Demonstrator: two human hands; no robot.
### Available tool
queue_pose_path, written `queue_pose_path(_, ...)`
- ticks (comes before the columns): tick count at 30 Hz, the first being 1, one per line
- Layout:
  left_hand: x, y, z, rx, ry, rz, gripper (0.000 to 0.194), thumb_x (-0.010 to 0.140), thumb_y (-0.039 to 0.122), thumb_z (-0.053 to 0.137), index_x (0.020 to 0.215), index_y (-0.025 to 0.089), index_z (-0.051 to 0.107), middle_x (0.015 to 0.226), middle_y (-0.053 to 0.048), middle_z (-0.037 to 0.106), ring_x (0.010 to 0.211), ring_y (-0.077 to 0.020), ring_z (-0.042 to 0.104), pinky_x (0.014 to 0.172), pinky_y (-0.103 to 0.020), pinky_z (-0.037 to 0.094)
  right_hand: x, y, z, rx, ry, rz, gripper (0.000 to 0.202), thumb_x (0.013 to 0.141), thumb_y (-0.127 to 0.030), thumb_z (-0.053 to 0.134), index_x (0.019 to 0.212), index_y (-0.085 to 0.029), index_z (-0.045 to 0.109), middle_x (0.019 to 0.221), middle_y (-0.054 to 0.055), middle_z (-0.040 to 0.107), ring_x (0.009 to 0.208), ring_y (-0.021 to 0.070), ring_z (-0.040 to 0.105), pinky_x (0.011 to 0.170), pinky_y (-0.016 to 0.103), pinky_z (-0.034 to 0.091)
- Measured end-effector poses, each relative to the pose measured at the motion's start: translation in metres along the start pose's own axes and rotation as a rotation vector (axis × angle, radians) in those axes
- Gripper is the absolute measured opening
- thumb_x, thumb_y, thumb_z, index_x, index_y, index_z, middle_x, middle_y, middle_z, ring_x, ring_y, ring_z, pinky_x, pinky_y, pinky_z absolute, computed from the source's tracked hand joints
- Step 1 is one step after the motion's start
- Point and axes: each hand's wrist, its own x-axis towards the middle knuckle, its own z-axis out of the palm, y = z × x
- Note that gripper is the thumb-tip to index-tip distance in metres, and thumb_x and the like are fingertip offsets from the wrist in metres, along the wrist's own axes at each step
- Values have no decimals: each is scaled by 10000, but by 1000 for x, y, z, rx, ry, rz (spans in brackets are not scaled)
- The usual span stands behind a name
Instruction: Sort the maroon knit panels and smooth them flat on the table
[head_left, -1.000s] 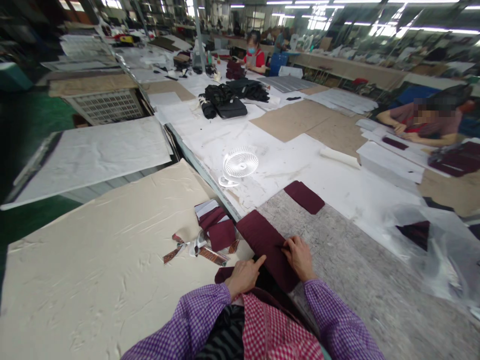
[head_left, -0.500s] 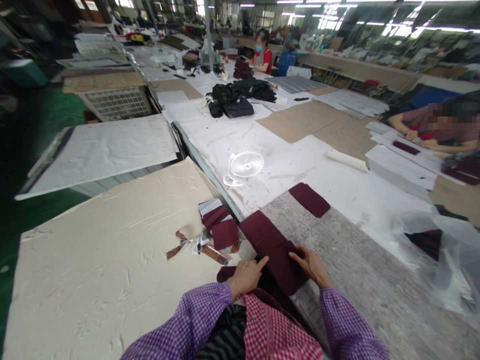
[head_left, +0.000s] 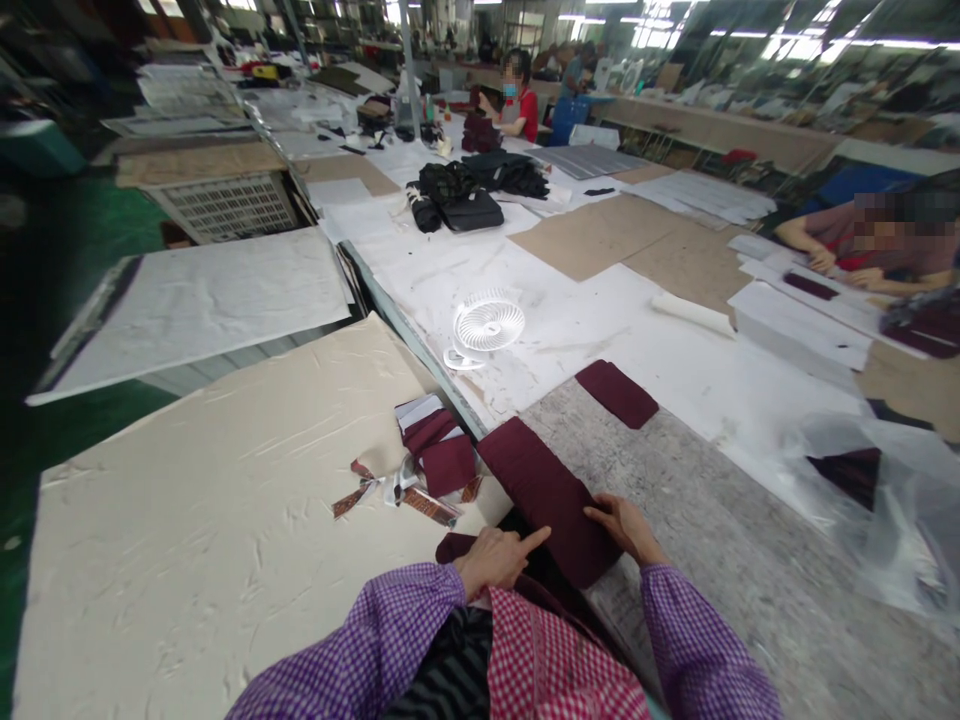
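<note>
A long maroon fabric panel (head_left: 540, 480) lies slanting across the front edge of the grey work surface. At its left edge, my left hand (head_left: 495, 560) lays one straight digit on top, while the other fingers are bent and partly hidden. My right hand (head_left: 622, 525) pinches the panel's right edge, thumb uppermost. Another maroon piece (head_left: 454, 546) pokes out beside my left hand. Farther up the surface rests a smaller maroon panel (head_left: 617, 393). To the left sits a stack of maroon and pale pieces (head_left: 448, 465) beside torn clear-and-brown wrapping (head_left: 431, 505).
A white fan (head_left: 489, 327) stands on the white-covered table, with dark folded bundles (head_left: 469, 195) behind it. At right lies a clear plastic bag (head_left: 892, 520) holding maroon cloth. One co-worker (head_left: 885, 245) works at the right, another (head_left: 517, 105) farther back. A cream-covered table (head_left: 187, 530) adjoins on the left.
My left hand's straight digit has slid a little right, farther onto the panel. My right hand has shifted slightly along its edge. The view has tilted slightly.
</note>
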Motion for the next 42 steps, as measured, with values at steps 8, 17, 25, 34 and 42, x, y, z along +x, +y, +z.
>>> queue_pose_path(8, 4, 2, 0, 6, 21, -31, 672, 871, 284, 416, 1461, 308, 94, 997, -77, 664, 827, -234, 646, 674, -322, 467, 0, -1, 2, -64, 35, -1, 208, 791, -347, 533, 723, -192, 654, 695, 27, 681, 682, 189, 611, 599, 269, 394)
queue_pose_path(17, 7, 1, -3, 14, 32, -14, 663, 875, 271, 419, 1459, 301, 106, 981, -86, 673, 797, -238, 643, 644, -324, 456, 1, 0, 8, -163, 76, 12, 219, 809, -354, 532, 783, -184, 667, 748, 61, 689, 730, 216, 628, 643, 297, 393)
queue_pose_path(25, 11, 0, -4, 28, 52, 16, 673, 879, 264, 401, 1465, 310, 71, 946, -68, 682, 776, -217, 640, 638, -304, 456, -2, -2, 8, -196, 82, 64, 229, 811, -366, 553, 897, -200, 685, 849, 69, 721, 802, 232, 663, 667, 299, 436)
queue_pose_path(34, 14, 1, 1, 51, 26, 10, 638, 855, 249, 414, 1452, 265, 189, 855, -91, 709, 748, -244, 662, 635, -330, 474, -13, -33, 2, -363, 220, 50, 280, 780, -282, 611, 1031, -157, 608, 992, 162, 622, 948, 334, 606, 742, 398, 430)
queue_pose_path(42, 12, 2, -1, 52, 45, 12, 637, 848, 238, 428, 1447, 252, 212, 831, -99, 708, 737, -253, 668, 631, -332, 473, 16, -46, -10, -314, 76, -204, 348, 792, -212, 598, 1136, -260, 582, 1054, 56, 538, 973, 190, 562, 840, 279, 415)
